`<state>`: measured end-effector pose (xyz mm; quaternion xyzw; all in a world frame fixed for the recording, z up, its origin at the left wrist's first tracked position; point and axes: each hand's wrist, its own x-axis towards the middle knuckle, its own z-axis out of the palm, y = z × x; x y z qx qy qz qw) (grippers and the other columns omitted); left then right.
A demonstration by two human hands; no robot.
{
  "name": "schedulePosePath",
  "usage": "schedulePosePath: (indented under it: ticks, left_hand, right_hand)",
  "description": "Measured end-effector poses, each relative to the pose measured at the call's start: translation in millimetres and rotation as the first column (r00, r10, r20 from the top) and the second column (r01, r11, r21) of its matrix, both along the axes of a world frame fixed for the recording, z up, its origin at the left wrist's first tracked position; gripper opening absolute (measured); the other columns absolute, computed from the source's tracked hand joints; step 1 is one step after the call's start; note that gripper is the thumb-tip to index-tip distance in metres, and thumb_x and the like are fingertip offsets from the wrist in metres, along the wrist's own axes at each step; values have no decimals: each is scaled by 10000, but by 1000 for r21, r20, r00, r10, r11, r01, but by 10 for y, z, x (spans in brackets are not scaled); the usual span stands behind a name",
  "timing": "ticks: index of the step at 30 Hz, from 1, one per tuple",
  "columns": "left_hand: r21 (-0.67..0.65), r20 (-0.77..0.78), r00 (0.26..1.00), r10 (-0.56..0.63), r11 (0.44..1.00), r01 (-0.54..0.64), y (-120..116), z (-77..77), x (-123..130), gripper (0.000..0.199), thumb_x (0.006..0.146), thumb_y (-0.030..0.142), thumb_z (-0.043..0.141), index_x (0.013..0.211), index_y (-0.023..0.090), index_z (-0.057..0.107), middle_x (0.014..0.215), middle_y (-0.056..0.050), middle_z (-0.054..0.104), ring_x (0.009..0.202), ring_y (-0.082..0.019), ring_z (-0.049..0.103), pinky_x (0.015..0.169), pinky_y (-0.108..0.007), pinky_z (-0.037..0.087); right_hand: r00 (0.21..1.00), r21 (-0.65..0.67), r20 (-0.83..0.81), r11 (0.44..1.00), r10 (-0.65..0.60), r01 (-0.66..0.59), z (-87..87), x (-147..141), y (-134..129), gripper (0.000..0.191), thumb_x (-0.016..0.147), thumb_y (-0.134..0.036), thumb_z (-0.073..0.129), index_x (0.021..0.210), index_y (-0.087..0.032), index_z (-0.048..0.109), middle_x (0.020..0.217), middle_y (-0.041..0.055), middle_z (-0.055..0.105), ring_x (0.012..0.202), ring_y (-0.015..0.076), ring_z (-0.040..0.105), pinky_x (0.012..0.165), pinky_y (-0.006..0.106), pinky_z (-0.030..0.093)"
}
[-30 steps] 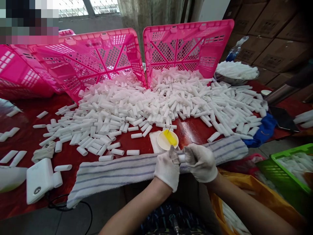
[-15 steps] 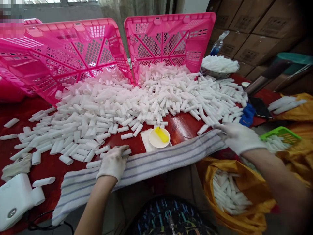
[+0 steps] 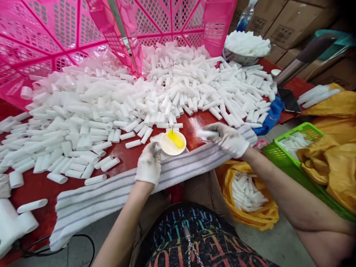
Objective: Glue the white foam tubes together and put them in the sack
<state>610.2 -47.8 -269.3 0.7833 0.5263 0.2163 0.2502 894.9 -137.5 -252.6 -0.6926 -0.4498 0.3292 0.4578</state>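
My left hand [image 3: 148, 163], in a white glove, is closed round a short white tube [image 3: 157, 147] at the left rim of a small white bowl [image 3: 167, 148]. Most of that tube is hidden by the fingers. In the bowl lies a bright yellow piece [image 3: 176, 140] with a thin pin-like stem standing up from it. My right hand [image 3: 232, 141], gloved too, pinches a white tube [image 3: 207, 134] that points left toward the bowl and is smeared by motion. Under both wrists a striped towel [image 3: 111, 202] runs along the table's front edge.
A large heap of white tubes [image 3: 111, 100] spreads over the red table [image 3: 125, 155], against pink crates [image 3: 172, 18]. At the right are a heaped metal bowl [image 3: 244, 58], a blue cloth [image 3: 269, 116] and a green basket [image 3: 280, 163]. Below hangs a yellow sack [image 3: 267, 218] of tubes.
My left hand has moved right to the bowl with its tube. My right hand has come left from the towel's right end, now with a tube in its fingers. The view has tilted down.
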Motion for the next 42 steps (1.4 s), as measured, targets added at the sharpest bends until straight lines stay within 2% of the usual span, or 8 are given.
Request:
schedulePosePath:
  ticks: [5, 11, 18, 21, 30, 34, 39, 42]
  left_hand:
    - [-77, -117, 993, 19, 997, -28, 174, -11, 222, 442, 926, 286, 440, 1320, 102, 515, 1242, -186, 636, 1110, -294, 630, 991, -424, 482]
    - [-132, -108, 994, -22, 991, 8, 342, 25, 210, 424, 912, 275, 474, 1303, 122, 531, 1203, -175, 657, 1094, -282, 643, 965, -408, 500]
    - [-219, 9, 1000, -23, 975, 25, 362, 69, 137, 363, 917, 321, 492, 1236, 165, 571, 1145, -127, 683, 1034, -263, 657, 935, -398, 506]
    - [-240, 51, 999, 2, 971, 10, 308, 111, 106, 349, 897, 299, 533, 1222, 180, 576, 1156, -105, 680, 1044, -242, 649, 946, -372, 499]
    - [23, 24, 996, 84, 996, -84, 244, 129, -2, 280, 770, 262, 713, 1044, 210, 690, 1031, -60, 703, 1044, -263, 580, 959, -399, 458]
    - [-165, 172, 973, 151, 979, -122, 286, 141, -30, 287, 781, 306, 687, 1049, 208, 660, 960, -25, 699, 856, -180, 613, 842, -328, 500]
    - [-388, 426, 873, 237, 920, -60, 271, 99, -48, 330, 754, 295, 663, 1058, 194, 581, 905, -13, 679, 749, -138, 632, 746, -285, 520]
    - [-499, 467, 837, 286, 866, -17, 235, 99, -41, 264, 716, 281, 682, 923, 189, 547, 839, 0, 661, 720, -142, 652, 713, -282, 525]
  right_hand:
    - [921, -1, -140, 931, 363, -366, -116, -302, 213, 471, 825, -443, 644, 1227, -198, 622, 1183, 68, 666, 1006, 207, 635, 862, 326, 515]
    - [942, -39, -222, 963, 251, -266, -294, -350, 604, 463, 807, -538, 636, 1048, -143, 643, 809, 31, 674, 649, 121, 586, 630, 266, 498]
    - [956, 268, 40, 918, 291, -291, -484, -310, 609, 253, 777, -407, 712, 900, -186, 691, 932, 67, 704, 876, 193, 668, 870, 375, 546]
    - [953, 196, 48, 932, 300, -303, -510, -302, 553, 329, 818, -412, 679, 1080, -213, 693, 1097, 77, 698, 999, 220, 662, 953, 409, 530]
    - [966, 177, 0, 951, 257, -253, -470, -338, 478, 316, 757, -439, 739, 996, -232, 722, 939, 51, 691, 845, 197, 663, 826, 365, 571]
    - [967, 118, 25, 960, 253, -254, -448, -360, 441, 349, 842, -423, 658, 1117, -211, 690, 1024, 66, 712, 915, 208, 676, 867, 381, 565]
    - [947, 317, 82, 893, 312, -321, -547, -401, 412, 192, 833, -372, 671, 912, -205, 726, 925, 72, 671, 819, 197, 668, 770, 377, 581]
    - [949, 258, 85, 913, 304, -316, -545, -393, 398, 305, 842, -379, 667, 1099, -217, 694, 978, 70, 672, 848, 197, 666, 786, 371, 585]
